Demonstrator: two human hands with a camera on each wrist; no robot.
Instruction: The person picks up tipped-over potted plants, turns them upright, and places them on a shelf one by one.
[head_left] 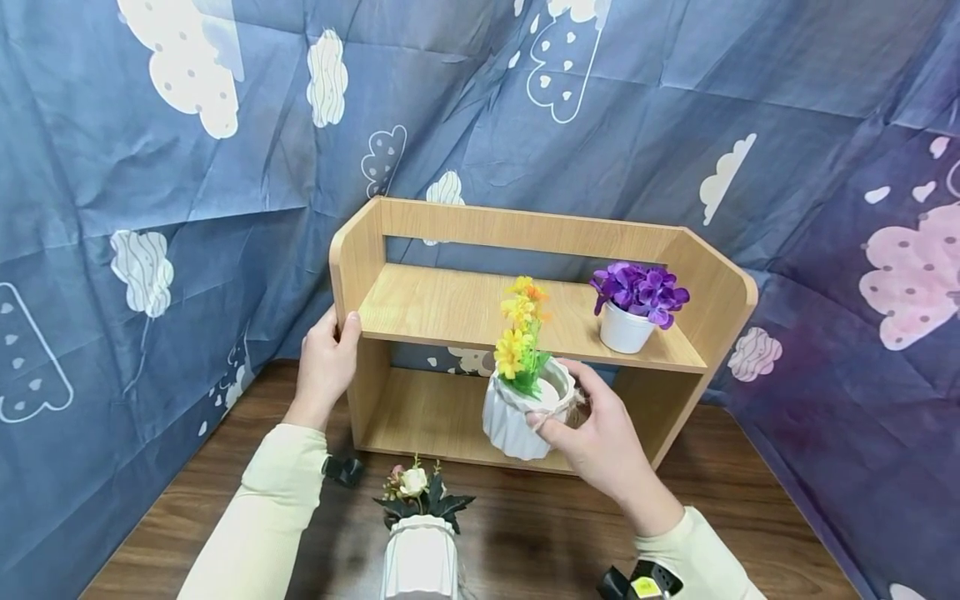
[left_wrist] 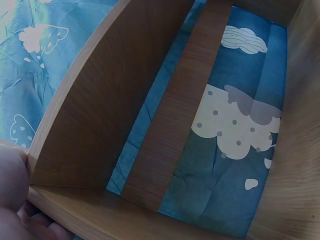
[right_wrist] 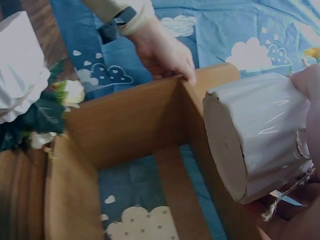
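Note:
A white ribbed flowerpot with yellow artificial flowers and twine round its rim is held in my right hand, fingers and thumb about the rim. It hangs in front of the wooden shelf. My left hand grips the shelf's left side panel, thumb in front. In the right wrist view the pot's flat base faces the camera. On the upper board, at the right, stands a small white pot of purple flowers.
A white vase with pale roses and dark leaves stands on the dark wooden table near the front. Blue cloud-patterned cloth hangs behind and on both sides of the shelf.

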